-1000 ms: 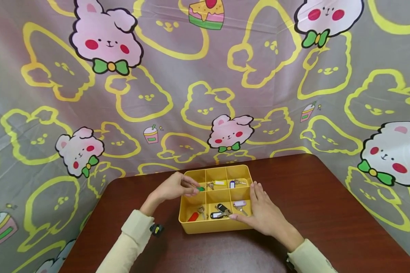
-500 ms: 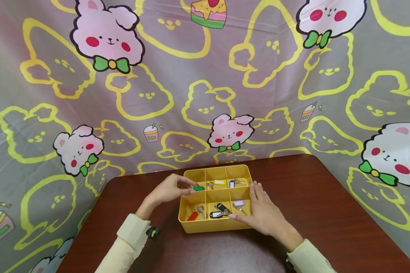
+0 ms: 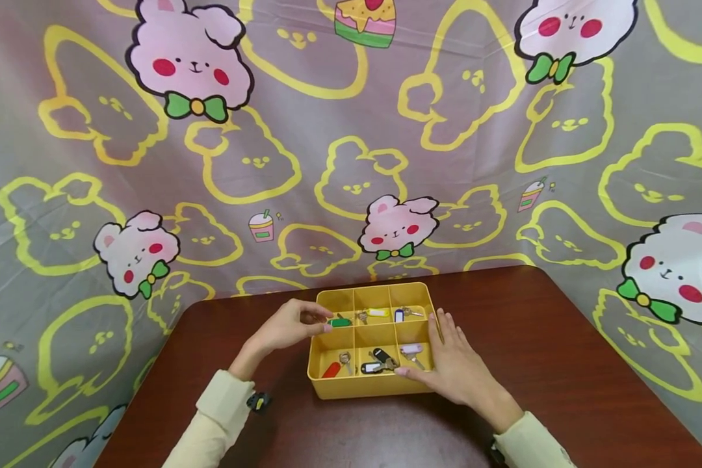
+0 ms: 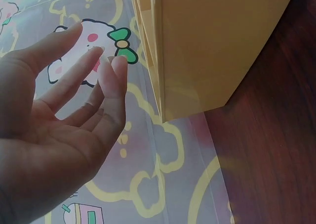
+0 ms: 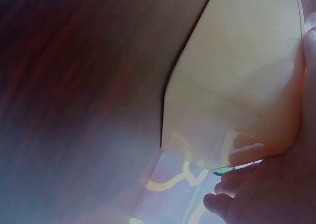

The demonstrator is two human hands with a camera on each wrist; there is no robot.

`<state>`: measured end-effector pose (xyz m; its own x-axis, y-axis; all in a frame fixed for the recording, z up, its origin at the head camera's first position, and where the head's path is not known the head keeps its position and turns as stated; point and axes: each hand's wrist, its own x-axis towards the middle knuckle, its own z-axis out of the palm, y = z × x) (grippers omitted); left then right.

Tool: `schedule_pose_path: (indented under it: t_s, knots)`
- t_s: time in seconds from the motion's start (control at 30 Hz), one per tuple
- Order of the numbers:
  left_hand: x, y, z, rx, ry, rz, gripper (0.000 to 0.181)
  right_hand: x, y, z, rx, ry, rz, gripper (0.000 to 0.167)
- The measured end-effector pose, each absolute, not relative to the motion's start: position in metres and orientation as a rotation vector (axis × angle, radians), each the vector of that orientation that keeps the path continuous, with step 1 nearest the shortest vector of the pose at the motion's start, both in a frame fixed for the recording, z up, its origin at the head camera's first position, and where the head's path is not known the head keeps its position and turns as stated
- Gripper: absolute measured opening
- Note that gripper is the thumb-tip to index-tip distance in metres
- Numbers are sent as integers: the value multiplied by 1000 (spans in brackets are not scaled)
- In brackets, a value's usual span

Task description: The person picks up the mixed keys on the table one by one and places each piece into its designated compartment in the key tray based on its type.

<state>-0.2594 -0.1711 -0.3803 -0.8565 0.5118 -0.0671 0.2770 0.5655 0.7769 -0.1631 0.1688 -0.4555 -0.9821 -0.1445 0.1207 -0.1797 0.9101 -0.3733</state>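
Note:
A yellow divided box (image 3: pixel 374 389) sits on the table. A green key tag (image 3: pixel 340 322) lies in its back left compartment. Beside that compartment my left hand (image 3: pixel 289 325) hovers at the left rim; in the left wrist view its fingers (image 4: pixel 112 78) are loosely bent with nothing between them. My right hand (image 3: pixel 465 370) rests on the box's right edge, fingers extended along that side and thumb over the front right compartment. Other tagged keys lie inside: a yellow tag (image 3: pixel 377 312), a blue tag (image 3: pixel 399 316), a red tag (image 3: pixel 331 370), black tags (image 3: pixel 380 355) and a lilac tag (image 3: pixel 411 349).
The dark brown wooden table (image 3: pixel 503 312) extends around the box. A patterned curtain (image 3: pixel 304 188) with bunny drawings hangs behind the table and along its sides. Thin upright dividers part the box's compartments.
My left hand has let go of the green key tag, which now lies in the back left compartment. The hand has drawn back slightly left. My right hand stays at the box's right side.

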Motion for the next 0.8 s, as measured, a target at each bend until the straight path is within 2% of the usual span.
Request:
schedule_pose_path:
  t_s: [0.57,0.8]
  knots:
    - [-259,-179,-383,609,2632,1159,30,-160,180,-451,196,-2863,594,121]
    - [-258,-183,-384,571,2692,1166,29,-166,194,-443,169,-2758,586,100]
